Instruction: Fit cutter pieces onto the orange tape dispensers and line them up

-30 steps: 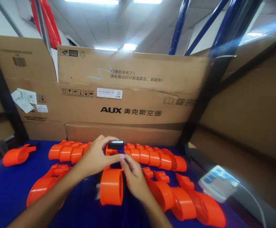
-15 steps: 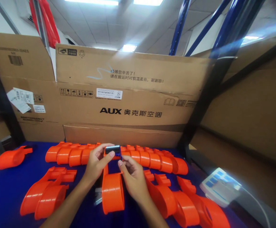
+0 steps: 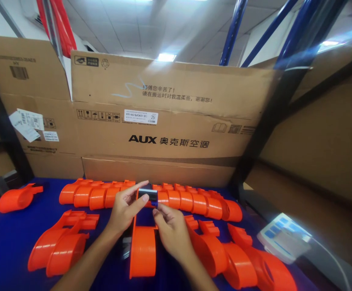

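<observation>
An orange tape dispenser (image 3: 143, 251) is held up in front of me, its round hoop hanging downward. Across its top end runs a black piece with a pale toothed blade (image 3: 148, 191). My left hand (image 3: 127, 208) is closed on that end, thumb on the black piece and fingers behind it. At the right side of the same end, my right hand (image 3: 171, 226) pinches by a small dark blue part (image 3: 154, 203), mostly covered by the fingertips. Below my left hand, partly hidden behind the dispenser, lie small shiny metal-looking pieces (image 3: 126, 247).
A row of orange dispenser frames (image 3: 185, 201) crosses the back of the blue table (image 3: 109, 258). More frames lie front left (image 3: 65, 250) and front right (image 3: 239, 262), and one at far left (image 3: 16, 200). A white device with a cable (image 3: 281, 238) stands right. Cardboard (image 3: 169, 161) walls the back.
The blade end has shifted slightly right and the hoop has turned a little in view. My right fingertips have moved slightly down and cover more of the blue part. The view has shifted a little.
</observation>
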`<state>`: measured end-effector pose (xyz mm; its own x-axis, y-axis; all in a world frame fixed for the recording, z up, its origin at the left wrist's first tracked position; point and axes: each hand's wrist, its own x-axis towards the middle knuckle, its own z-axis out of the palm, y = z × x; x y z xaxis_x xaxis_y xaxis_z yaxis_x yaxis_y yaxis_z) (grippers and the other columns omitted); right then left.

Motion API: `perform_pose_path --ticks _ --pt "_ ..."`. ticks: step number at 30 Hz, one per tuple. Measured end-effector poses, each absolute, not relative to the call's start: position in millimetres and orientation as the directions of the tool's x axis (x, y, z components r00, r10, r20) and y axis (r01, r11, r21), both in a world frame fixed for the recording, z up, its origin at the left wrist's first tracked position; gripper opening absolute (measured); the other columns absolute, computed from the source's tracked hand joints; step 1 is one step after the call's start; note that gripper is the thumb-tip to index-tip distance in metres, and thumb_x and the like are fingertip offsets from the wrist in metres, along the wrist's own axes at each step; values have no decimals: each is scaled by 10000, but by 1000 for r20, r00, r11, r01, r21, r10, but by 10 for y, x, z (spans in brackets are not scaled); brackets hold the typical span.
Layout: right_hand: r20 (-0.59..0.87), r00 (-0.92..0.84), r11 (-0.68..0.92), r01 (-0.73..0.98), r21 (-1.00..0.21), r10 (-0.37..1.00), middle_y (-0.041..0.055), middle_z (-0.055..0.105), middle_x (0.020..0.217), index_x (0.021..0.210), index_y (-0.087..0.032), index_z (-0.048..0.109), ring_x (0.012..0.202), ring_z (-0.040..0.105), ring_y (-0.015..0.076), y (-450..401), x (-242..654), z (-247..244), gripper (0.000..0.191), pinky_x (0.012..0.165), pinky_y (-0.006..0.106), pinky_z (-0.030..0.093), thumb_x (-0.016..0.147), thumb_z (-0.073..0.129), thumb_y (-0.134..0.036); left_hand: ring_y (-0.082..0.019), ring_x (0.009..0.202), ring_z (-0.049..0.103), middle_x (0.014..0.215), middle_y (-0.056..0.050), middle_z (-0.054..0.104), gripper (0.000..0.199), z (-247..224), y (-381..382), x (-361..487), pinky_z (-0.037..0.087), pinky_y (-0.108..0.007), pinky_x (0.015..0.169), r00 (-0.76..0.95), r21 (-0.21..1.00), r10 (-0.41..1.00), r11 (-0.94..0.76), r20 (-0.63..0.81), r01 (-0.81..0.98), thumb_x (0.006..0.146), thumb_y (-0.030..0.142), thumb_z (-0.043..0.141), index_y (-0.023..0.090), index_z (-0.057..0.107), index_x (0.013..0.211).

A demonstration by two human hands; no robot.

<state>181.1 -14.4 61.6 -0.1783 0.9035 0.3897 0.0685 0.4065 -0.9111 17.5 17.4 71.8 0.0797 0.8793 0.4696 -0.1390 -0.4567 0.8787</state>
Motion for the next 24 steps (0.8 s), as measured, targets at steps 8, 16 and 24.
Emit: perform_pose_path --ticks 8,16,24 --pt "429 -165 452 144 -880 888 -4 607 686 859 -164 725 637 530 150 -163 1828 650 306 617 236 457 954 541 -390 -272 1042 718 1057 -81 797 467 695 179 181 559 -328 874 69 875 881 -451 468 -176 855 374 757 179 706 1276" --pt "465 -140 485 197 -852 874 -18 548 607 739 -176 686 599 502 146 -159 1838 661 324 574 228 426 939 541 -385 -275 1046 713 1079 -83 791 483 664 190 177 552 -343 903 63 881 889 -438 454 -179 837 366 772 187 709 1282" --pt "423 -161 450 224 -864 892 -21 512 635 753 -171 651 590 437 126 -161 1842 644 339 568 220 391 958 498 -393 -266 1041 707 1069 -79 789 480 665 205 161 548 -329 885 74 876 885 -439 460 -200 831 353 782 192 713 1278"
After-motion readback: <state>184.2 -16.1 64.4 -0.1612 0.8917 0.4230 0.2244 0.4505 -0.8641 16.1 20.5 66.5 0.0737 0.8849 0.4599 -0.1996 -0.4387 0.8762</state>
